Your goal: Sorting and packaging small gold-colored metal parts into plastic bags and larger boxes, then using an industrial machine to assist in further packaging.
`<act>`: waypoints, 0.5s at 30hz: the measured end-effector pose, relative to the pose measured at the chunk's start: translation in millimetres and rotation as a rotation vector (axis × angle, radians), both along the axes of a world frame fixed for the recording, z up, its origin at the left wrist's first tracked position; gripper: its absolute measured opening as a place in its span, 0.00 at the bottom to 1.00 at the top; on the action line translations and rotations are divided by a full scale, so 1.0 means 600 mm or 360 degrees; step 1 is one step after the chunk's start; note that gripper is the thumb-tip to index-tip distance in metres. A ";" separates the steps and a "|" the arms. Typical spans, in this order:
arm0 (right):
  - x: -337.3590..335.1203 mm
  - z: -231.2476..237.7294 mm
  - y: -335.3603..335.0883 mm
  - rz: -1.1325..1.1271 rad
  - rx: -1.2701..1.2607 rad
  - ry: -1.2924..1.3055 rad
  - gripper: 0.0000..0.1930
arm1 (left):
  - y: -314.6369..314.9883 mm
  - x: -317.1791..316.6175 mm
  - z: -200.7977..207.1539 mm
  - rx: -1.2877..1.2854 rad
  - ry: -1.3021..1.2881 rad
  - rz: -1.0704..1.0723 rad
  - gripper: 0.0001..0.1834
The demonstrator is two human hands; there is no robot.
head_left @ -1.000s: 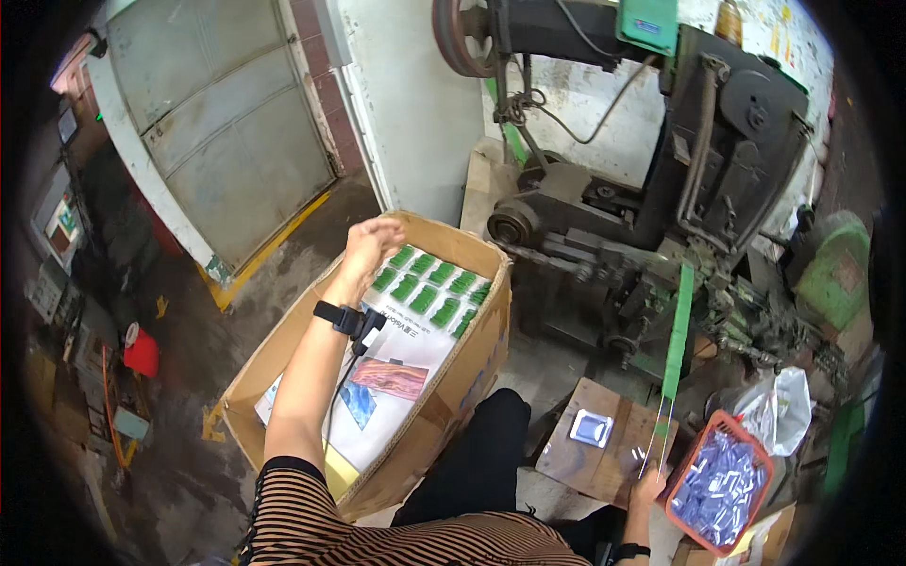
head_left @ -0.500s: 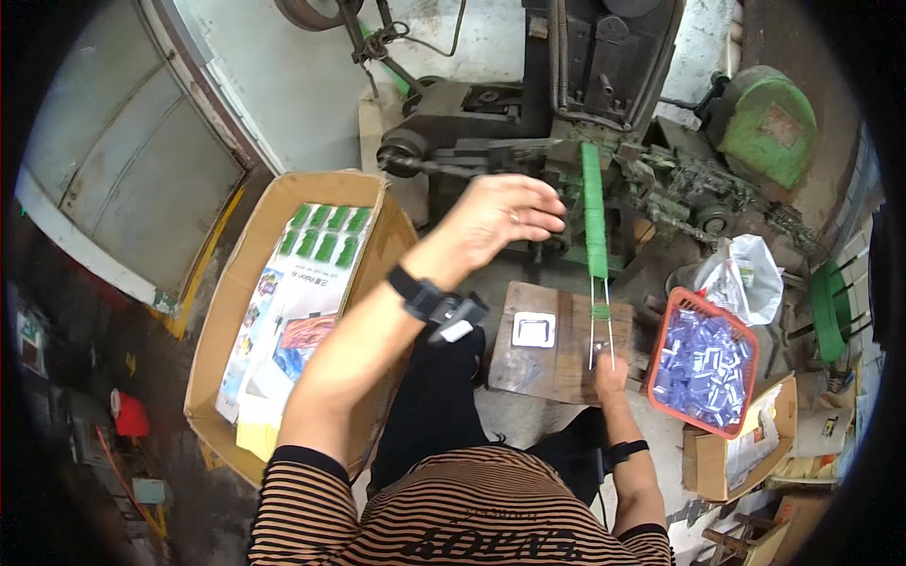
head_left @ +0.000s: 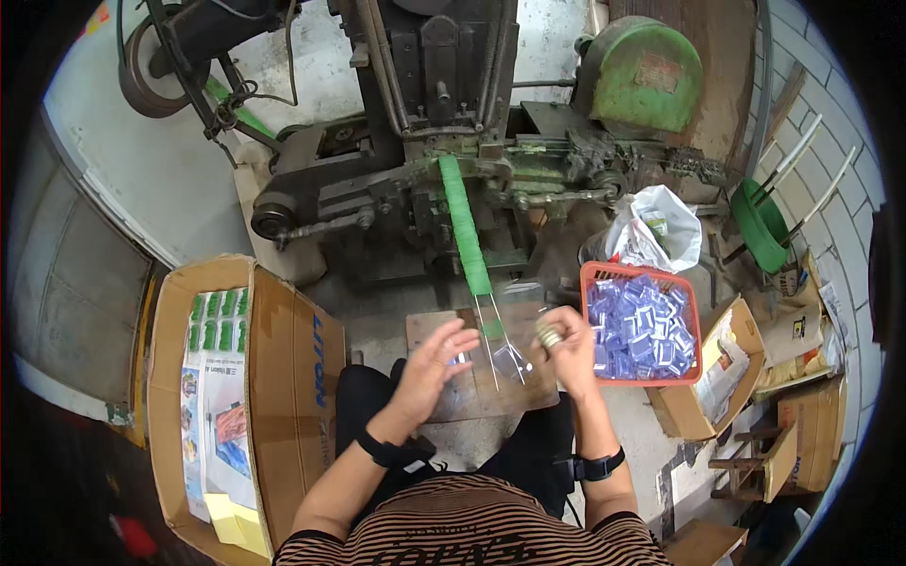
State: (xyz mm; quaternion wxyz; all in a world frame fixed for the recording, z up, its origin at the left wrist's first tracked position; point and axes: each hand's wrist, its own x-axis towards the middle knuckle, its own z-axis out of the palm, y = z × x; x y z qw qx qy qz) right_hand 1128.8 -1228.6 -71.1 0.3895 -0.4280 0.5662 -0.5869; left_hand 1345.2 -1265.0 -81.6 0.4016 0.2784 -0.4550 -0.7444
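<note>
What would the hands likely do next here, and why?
Probably the left hand closes on the clear packet lying on the board. That hand is open just beside it, while the right hand already holds something small at the packet's other side.

- Two hands: left hand (head_left: 429, 370), right hand (head_left: 566, 347).
- One red basket (head_left: 645, 274), just right of the right hand.
- One big cardboard box (head_left: 293, 368), left of the left hand.
- Two metal rods (head_left: 491, 330), between the hands.

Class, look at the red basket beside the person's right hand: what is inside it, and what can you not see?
The red basket is heaped with small clear bluish plastic packets. They cover its bottom, so whatever lies beneath them is hidden.
</note>
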 end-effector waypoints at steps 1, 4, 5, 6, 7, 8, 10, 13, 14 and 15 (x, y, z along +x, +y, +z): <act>0.024 0.016 -0.006 0.0142 0.0130 0.0025 0.02 | 0.005 -0.018 0.001 0.0029 0.0045 0.0020 0.28; 0.062 -0.009 -0.026 0.0489 0.0280 0.0142 0.03 | -0.001 -0.037 -0.005 0.0149 0.0123 0.0133 0.30; 0.061 0.008 -0.034 0.0650 0.0467 0.0276 0.05 | -0.004 -0.036 -0.014 0.0253 0.0146 0.0241 0.31; 0.058 0.008 -0.046 0.0668 0.0461 0.0282 0.05 | -0.006 -0.030 -0.021 0.0247 0.0150 0.0260 0.31; 0.056 0.006 -0.058 0.0607 0.0306 0.0572 0.06 | -0.008 -0.019 -0.029 0.0367 0.0162 0.0335 0.32; 0.050 0.002 -0.070 0.0528 0.0148 0.0855 0.07 | -0.010 -0.011 -0.039 0.0488 0.0173 0.0399 0.32; 0.031 -0.002 -0.116 0.0250 -0.0295 0.1100 0.14 | -0.010 0.001 -0.066 0.0558 0.0134 0.0410 0.34; 0.018 0.018 -0.169 0.0445 -0.0047 0.1305 0.24 | 0.013 0.000 -0.117 0.0911 -0.0146 0.0093 0.34; 0.014 0.000 -0.184 0.0449 -0.0024 0.1405 0.25 | 0.029 -0.015 -0.126 0.0911 -0.0152 0.0087 0.34; 0.015 -0.012 -0.191 0.0455 -0.0028 0.1400 0.25 | 0.046 -0.029 -0.133 0.1029 -0.0110 -0.0076 0.33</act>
